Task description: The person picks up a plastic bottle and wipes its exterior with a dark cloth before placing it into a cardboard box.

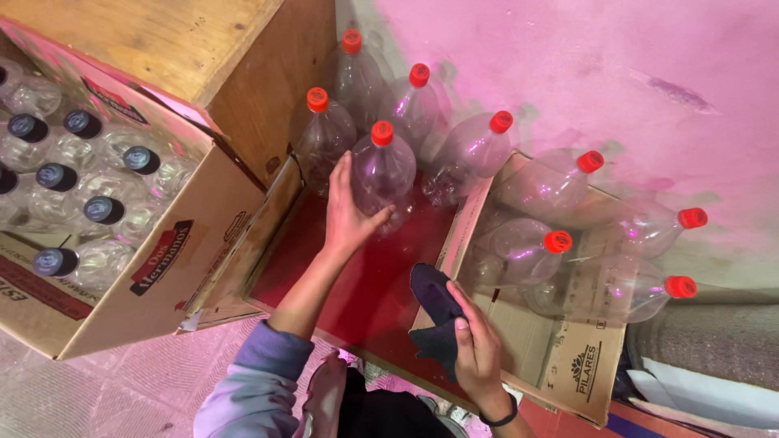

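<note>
Cardboard box (162, 276) of dark-capped clear bottles (101, 212) beside wooden crate (203, 57)

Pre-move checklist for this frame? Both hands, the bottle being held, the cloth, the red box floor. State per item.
1. Left hand has a grip on the clear red-capped bottle: ok, fingers wrap its side.
2. Held bottle upright, cap on: ok.
3. Right hand holds the dark cloth: ok, cloth bunched under the thumb.
4. Bare red box floor in front of the held bottle: ok, nothing standing there.
5. Neighbouring red-capped bottles behind the held one steady: cannot tell, they stand packed close and some lean.
6. Held bottle's surface clean or dry: cannot tell, glare and tint hide it.
</note>
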